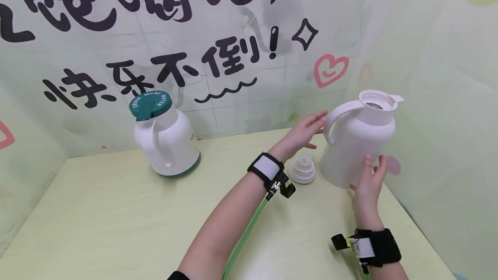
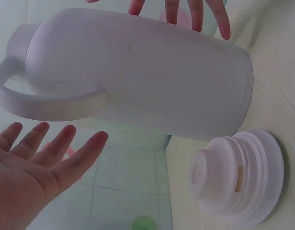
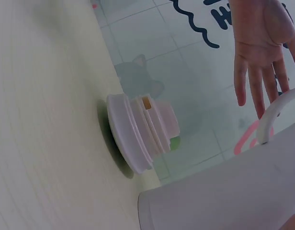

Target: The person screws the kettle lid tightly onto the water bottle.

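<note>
A white thermos jug stands upright on the table at the right, its mouth uncovered. My left hand is beside the jug's handle, fingers spread and straight; in the left wrist view a gap shows between the fingertips and the handle. On the jug's other side is my right hand, its fingers extended along the lower body. A white stepped stopper sits on the table left of the jug, wide side down. Neither hand grips anything.
A second white jug with a green lid and green base stands at the back left. Walls with printed lettering rise behind the table and at its right. A green cable runs along my left forearm.
</note>
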The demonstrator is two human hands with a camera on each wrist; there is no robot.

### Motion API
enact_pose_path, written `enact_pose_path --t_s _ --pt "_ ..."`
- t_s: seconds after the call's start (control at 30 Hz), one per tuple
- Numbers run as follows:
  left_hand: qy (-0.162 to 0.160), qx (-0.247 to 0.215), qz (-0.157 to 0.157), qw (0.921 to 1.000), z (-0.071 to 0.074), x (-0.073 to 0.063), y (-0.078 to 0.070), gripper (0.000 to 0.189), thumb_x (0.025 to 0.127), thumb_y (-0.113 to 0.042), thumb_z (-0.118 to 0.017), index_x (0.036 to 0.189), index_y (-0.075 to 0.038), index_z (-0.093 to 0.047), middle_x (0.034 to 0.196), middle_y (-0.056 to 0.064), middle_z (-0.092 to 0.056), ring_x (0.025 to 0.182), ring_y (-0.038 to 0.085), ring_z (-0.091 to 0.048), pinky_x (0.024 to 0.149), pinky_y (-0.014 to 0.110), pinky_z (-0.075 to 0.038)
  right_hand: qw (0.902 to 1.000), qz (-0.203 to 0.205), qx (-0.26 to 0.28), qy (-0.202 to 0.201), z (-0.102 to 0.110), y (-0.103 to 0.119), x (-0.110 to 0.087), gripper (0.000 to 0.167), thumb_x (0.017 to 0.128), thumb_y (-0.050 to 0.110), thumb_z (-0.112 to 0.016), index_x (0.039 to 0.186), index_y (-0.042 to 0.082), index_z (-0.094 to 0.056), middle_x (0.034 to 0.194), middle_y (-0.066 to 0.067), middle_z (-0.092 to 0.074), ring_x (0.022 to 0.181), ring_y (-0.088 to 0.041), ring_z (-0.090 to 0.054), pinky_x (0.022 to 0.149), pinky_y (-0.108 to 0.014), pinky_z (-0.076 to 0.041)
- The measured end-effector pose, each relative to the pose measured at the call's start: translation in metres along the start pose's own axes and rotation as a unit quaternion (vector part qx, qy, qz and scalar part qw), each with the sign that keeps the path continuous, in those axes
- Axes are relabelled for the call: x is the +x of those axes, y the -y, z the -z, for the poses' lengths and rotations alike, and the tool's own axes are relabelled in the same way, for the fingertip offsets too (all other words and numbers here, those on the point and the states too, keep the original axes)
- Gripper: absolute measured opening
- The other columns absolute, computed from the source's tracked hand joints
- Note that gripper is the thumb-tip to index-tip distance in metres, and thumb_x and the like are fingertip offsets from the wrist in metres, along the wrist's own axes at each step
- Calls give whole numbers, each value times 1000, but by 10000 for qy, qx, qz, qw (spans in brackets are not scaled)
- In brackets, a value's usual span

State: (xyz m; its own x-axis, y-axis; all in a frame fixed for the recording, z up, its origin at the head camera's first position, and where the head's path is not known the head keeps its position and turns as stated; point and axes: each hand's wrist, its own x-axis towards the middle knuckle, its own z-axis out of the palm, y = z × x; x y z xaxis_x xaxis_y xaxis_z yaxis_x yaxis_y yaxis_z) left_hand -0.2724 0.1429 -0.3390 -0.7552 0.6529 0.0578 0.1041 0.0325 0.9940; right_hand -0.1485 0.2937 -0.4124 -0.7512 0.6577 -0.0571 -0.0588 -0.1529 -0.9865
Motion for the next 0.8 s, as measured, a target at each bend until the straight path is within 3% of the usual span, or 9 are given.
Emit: enact_pose_path --t_s 0.2,0.5,0.8 --pt "-41 -234 -4 9997 -10 5 3 42 102 -35 -46 138 -14 -49 125 5 -56 109 19 -55 73 43 -55 9999 -152 -26 -51 0 -5 0 74 97 48 -47 153 28 -4 155 -12 -3 140 -34 -10 96 -68 -29" --pt "-83 -688 -71 9976 -17 3 7 26 103 -30 -46 115 -8 -55 103 3 -57 94 16 -58 74 54 -53 9998 -182 -71 -30 -2 -9 -1 78 94 50 -53 153 31 -5 155 -11 -6 139 -32 -13 98 -64 -31" --pt "-44 -992 76 9950 -17 2 11 26 101 -27 -52 111 -3 -58 101 2 -60 91 14 -58 71 49 -55 9999 -164 -46 26 -2 -8 3 78 94 49 -54 153 30 -7 154 -12 -11 137 -32 -18 99 -62 -30"
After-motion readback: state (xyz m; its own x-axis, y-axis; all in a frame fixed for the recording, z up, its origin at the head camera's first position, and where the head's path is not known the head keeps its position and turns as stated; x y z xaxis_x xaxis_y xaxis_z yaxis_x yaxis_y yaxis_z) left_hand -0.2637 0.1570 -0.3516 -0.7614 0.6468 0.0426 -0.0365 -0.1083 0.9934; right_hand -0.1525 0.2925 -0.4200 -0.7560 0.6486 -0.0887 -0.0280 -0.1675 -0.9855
